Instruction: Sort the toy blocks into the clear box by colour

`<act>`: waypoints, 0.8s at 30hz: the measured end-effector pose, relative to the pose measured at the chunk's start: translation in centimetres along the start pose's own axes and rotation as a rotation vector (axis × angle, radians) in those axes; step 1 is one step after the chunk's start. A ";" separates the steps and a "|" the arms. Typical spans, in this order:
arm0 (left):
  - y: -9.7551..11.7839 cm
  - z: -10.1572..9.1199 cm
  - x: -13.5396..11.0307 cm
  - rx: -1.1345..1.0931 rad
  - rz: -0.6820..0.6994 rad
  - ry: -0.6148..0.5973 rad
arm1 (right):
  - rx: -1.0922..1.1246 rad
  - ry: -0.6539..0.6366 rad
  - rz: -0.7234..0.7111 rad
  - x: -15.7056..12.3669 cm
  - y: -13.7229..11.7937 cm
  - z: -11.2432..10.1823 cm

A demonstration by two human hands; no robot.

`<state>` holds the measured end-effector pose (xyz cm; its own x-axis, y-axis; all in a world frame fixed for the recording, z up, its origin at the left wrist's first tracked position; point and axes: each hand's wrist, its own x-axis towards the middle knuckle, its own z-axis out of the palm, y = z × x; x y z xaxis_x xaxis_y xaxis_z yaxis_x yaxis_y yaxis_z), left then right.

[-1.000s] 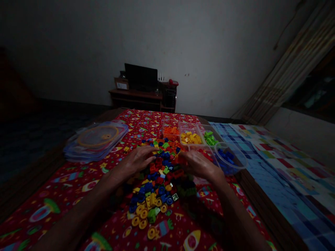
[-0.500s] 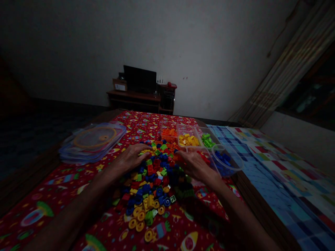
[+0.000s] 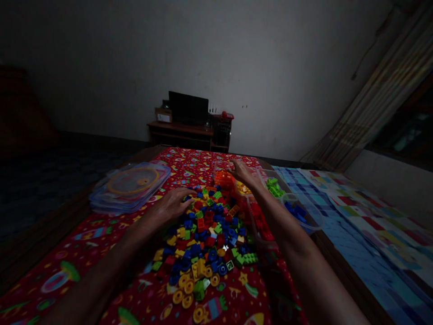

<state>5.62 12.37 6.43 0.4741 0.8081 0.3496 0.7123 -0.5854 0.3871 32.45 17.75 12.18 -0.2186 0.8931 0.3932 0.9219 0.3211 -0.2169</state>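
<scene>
A heap of mixed toy building bricks in several colours lies on the red patterned cloth. At its left edge my left hand is open, thumb apart from slightly curved fingers, with nothing visible in it. My right hand reaches over the clear boxes; its fingers and thumb are apart above the orange bricks, and I see nothing between them. Partly under my right forearm are yellow bricks and red bricks. Green bricks and blue bricks sit in boxes farther right.
Stacked clear lids lie on the cloth at left, a yellow ring on top. Yellow wheels rest at the heap's near end. A blue checked cloth extends on the right. At the far wall a monitor stands on a desk.
My right hand has moved from the heap's right side up and away, over the box with orange bricks. My left hand stays by the heap's left edge. The view has shifted slightly.
</scene>
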 end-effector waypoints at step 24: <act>-0.2 2.1 0.1 -0.178 -0.006 -0.057 | 0.137 -0.095 -0.037 -11.4 -6.7 1.9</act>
<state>6.62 12.68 4.58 0.5026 0.8108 0.3000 0.6149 -0.5791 0.5353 28.12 5.99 7.40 -0.2866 0.9037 0.3182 0.8617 0.3883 -0.3266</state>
